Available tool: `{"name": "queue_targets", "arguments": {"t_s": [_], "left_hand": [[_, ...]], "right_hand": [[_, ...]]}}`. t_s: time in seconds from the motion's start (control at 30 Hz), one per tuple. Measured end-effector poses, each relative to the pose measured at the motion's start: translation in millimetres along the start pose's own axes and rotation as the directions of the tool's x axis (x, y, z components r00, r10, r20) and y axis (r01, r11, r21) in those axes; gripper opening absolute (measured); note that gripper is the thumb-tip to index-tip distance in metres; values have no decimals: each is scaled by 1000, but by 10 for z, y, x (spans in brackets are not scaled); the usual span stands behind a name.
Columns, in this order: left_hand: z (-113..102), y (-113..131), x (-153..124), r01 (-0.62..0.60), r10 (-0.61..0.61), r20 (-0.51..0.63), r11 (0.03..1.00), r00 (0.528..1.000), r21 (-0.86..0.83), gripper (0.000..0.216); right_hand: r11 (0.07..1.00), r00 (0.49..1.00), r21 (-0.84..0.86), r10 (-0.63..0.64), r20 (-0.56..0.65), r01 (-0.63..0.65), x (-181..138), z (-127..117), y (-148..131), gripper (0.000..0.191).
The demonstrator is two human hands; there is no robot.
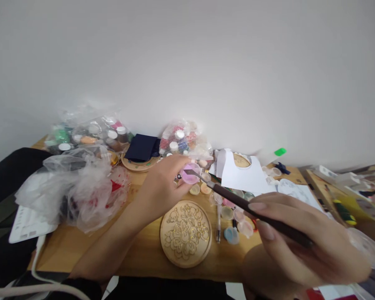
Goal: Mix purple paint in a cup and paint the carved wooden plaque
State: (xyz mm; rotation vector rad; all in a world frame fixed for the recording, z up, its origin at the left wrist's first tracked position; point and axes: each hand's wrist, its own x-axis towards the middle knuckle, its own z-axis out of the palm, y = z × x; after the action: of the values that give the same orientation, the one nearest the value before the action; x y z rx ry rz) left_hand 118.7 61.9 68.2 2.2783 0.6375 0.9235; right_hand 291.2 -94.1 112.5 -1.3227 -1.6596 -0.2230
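1. One clear bag point(85, 127) at the far left holds bottles, some with white lids; crumpled plastic point(87, 179) lies in front of it, with red showing at its right.
2. Left hand point(164, 181): its forearm slants up and rightward from the lower edge, the back of the hand facing up; thumb and fingers form a narrow pinch on the side of a small cup.
3. Another clear bag point(177, 141) stands by the wall, packed with white-capped containers and red and blue contents.
4. Round wooden board point(186, 237), flat on the table just below the left hand; gold lines trace its flower pattern.
5. Small cup point(189, 180), raised at the centre, its mouth turned towards the viewer; pinkish-purple inside.
6. Loose little pots on the table to the right, among them a yellowish pot point(227, 213) and a blue pot point(231, 234).
7. Dark-handled tool point(237, 202): its long axis runs from lower right to upper left; the pointed metal blade aims left and away, over the cup's mouth; whether it touches the contents I cannot tell.
8. Right hand point(306, 237), close to the camera, thumb and fingers closed around the handle like a pen.
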Motion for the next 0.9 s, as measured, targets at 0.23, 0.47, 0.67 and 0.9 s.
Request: {"name": "queue_targets", "arguments": {"t_s": [0.23, 0.47, 0.67, 0.9], "left_hand": [[-15, 6, 0, -6, 6, 16, 1000, 1000, 2, 19], [-12, -19, 1, 0, 3, 42, 998, 999, -69, 18], [-19, 8, -6, 53, -43, 175, 997, 984, -55, 14], [-70, 56, -11, 106, -24, 399, 977, 917, -183, 22]], "right_hand": [[999, 997, 35, -19, 72, 16, 13, 96, -66, 26], [997, 1000, 78, 25, 11, -26, -1, 125, -65, 31], [997, 999, 58, 42, 4, -42, -10, 123, -65, 28], [989, 1000, 149, 14, 20, -17, 15, 123, -73, 17]]}}
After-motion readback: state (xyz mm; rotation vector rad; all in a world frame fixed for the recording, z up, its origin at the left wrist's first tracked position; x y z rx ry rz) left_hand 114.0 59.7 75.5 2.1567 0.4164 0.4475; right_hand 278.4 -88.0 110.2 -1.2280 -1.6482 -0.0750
